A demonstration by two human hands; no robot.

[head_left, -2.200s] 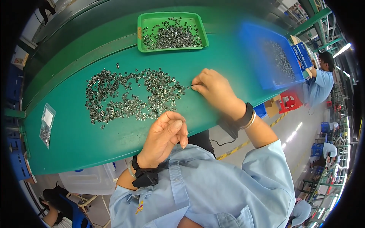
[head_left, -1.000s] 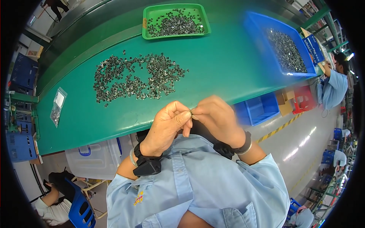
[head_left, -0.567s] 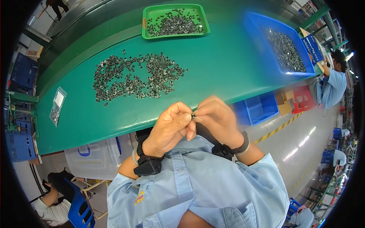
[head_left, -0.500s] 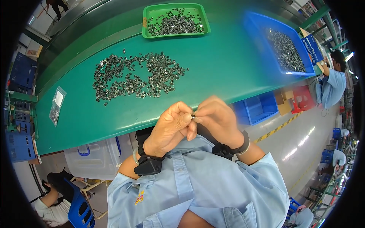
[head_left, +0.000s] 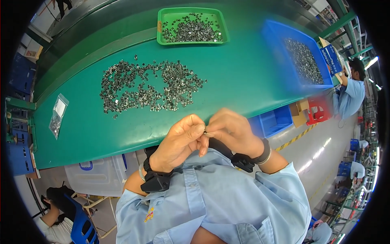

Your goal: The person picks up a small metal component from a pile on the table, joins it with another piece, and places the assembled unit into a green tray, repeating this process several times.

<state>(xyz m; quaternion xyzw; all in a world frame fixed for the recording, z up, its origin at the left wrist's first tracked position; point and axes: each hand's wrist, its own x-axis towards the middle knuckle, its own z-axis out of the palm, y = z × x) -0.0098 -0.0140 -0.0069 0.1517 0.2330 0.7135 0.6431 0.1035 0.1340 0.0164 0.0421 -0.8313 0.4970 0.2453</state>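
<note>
My left hand and my right hand meet just off the near edge of the green table. Pinched between their thumbs and fingertips is a small dark metal part, mostly covered by the fingers. Both hands are closed on it. Beyond them, a broad spread of small shiny metal parts lies loose on the green tabletop. A green tray with more such parts stands at the far side.
At the right end stands a blue bin heaped with small metal parts. A clear plastic bag lies at the left. Below the table are a lidded plastic box and a blue crate. A co-worker is at the far right.
The table and its contents sit slightly lower in view. My right fingers have shifted a little over the small part, which shows less now; both hands still pinch it.
</note>
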